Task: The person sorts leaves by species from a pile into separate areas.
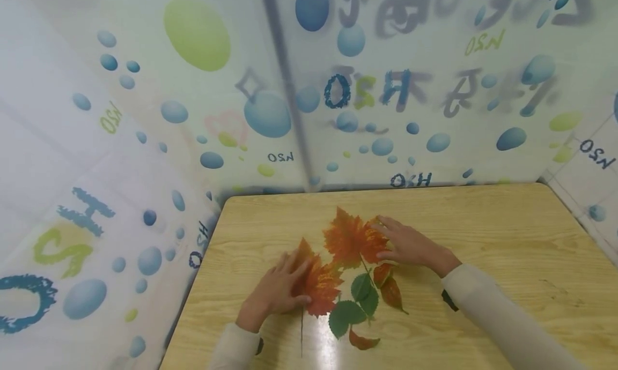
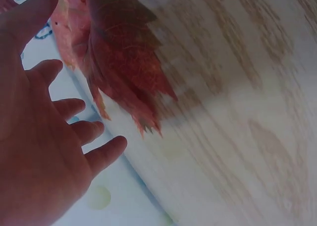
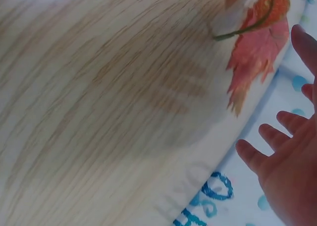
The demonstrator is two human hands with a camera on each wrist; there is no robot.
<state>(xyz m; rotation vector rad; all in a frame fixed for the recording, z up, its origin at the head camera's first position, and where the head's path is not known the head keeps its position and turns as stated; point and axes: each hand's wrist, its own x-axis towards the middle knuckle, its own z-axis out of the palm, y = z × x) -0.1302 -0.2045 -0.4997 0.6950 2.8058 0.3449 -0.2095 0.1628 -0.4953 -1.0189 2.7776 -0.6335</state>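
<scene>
An orange-red maple leaf (image 1: 324, 284) with a thin dark stem lies on the wooden table. My left hand (image 1: 280, 287) is at its left side, fingers spread and overlapping its edge in the head view. Farther back are two overlapping orange maple leaves (image 1: 344, 238). Beside their right edge is my right hand (image 1: 410, 244), its fingers extended over the rim of the rightmost one. Both wrist views show the left hand (image 2: 54, 122) and right hand (image 3: 292, 156) with spread, relaxed fingers and nothing gripped, close to the red maple leaf (image 2: 124, 62).
Green leaves (image 1: 345, 316) lie between the hands, nearer me. A narrow reddish-brown leaf (image 1: 392, 292) is right of them, and another small brown leaf (image 1: 363, 340) is closer to the front. Patterned white wall sheets (image 1: 232, 80) border the table (image 1: 507, 236) at the back and sides.
</scene>
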